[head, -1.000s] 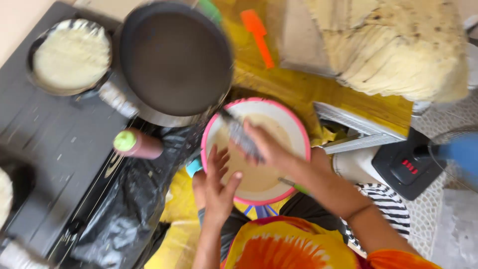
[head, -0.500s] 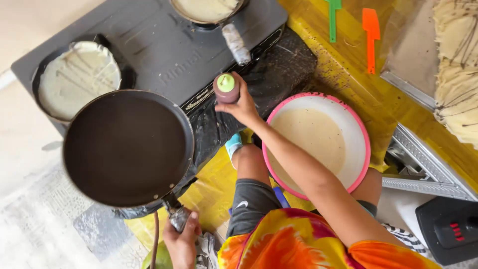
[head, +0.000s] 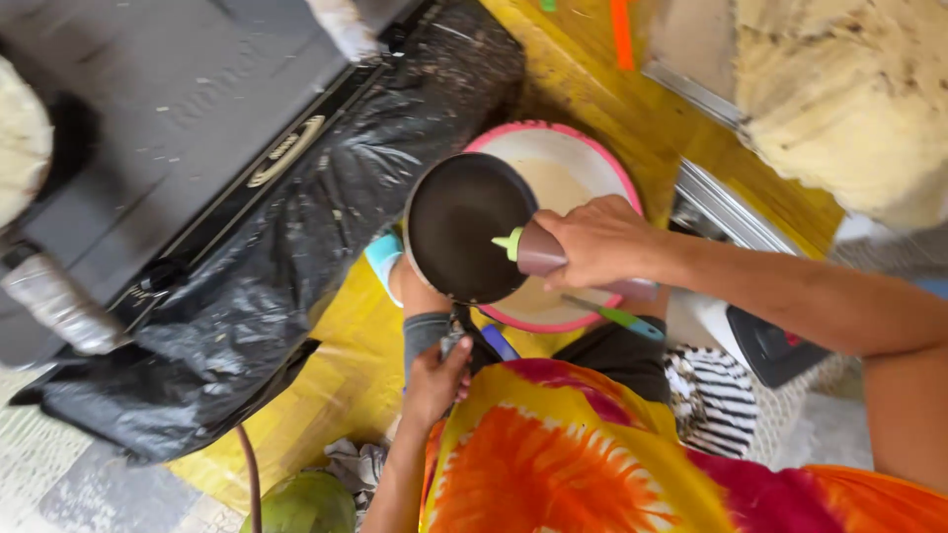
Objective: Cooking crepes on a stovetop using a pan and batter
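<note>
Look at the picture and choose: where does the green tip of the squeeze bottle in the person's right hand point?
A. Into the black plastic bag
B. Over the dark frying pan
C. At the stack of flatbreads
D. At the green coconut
B: the right hand tilts the squeeze bottle so that its green tip lies over the dark frying pan, whose handle the left hand holds above the pink-rimmed bowl.

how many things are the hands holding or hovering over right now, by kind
Dark frying pan, handle in the left hand: 1
Squeeze bottle with green nozzle, in the right hand: 1
Pink-rimmed bowl of batter, under the pan: 1
Total: 3
</note>
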